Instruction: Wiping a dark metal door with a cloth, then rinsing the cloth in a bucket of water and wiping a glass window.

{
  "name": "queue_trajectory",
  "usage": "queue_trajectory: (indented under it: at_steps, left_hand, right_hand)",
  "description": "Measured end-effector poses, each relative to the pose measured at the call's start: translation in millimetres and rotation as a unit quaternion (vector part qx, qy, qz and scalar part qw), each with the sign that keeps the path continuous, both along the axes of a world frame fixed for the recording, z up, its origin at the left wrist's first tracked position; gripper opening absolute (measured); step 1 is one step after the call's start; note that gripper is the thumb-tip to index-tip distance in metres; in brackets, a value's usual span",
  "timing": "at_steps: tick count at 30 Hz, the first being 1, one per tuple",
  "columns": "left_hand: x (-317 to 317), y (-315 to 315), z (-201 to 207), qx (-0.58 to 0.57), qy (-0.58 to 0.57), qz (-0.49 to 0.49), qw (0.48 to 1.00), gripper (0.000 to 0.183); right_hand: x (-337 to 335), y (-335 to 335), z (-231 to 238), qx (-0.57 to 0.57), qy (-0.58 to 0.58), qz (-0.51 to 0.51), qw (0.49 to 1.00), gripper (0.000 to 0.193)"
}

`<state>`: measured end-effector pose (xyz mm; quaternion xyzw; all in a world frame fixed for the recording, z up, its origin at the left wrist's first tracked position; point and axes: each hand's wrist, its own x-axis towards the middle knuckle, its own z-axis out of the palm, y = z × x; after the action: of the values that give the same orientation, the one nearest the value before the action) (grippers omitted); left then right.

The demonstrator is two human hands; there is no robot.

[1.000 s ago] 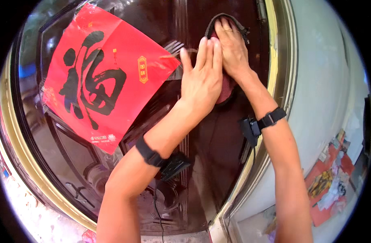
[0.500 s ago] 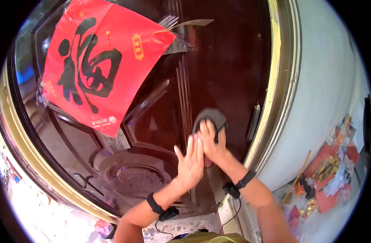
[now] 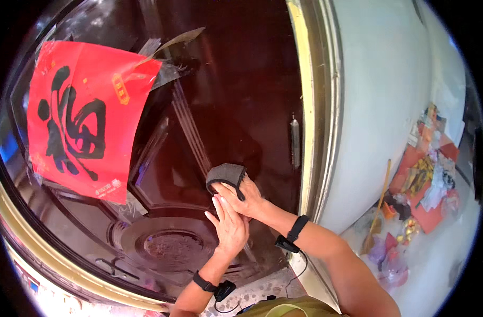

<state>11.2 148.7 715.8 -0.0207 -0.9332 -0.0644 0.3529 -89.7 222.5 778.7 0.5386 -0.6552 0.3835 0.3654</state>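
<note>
Evidently, the right hand (image 3: 248,196) lies against a dark grey, soft-looking fabric pad with a black bound edge (image 3: 226,173), its fingers extended beside that edge; whether they curl around it I cannot tell; the left hand (image 3: 232,228), fingers lengthened and close together with the thumb a little apart, touches the right one from below; the pad sits just above and left of the right hand's knuckles, in front of a glossy dark brown panelled door (image 3: 241,105); it should handle as light, pliable and hard to break, and the bound rim looks the surest hold, with a flat palm behind it; the door's shine may make it slide easily; farther up and left of the hands hangs a red square paper with black brushwork (image 3: 117,124).
</note>
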Motion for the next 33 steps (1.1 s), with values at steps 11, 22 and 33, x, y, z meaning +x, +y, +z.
queue_trajectory:
  at_steps: [11, 22, 33]
  left_hand:
    - [-64.1, 56.3, 147.9, -0.110, 0.122, -0.068, 0.984, 0.074]
    - [-75.3, 72.3, 110.5, -0.183, 0.070, -0.098, 0.976, 0.074]
    - [-133.3, 158.9, 261.6, -0.021, 0.253, -0.339, 0.906, 0.079]
  right_hand:
    - [-43.9, 63.2, 112.6, -0.152, 0.067, -0.297, 0.940, 0.057]
    - [-38.7, 104.0, 69.2, -0.052, 0.068, -0.334, 0.939, 0.054]
    - [-88.5, 194.8, 272.4, -0.041, 0.373, -0.575, 0.727, 0.055]
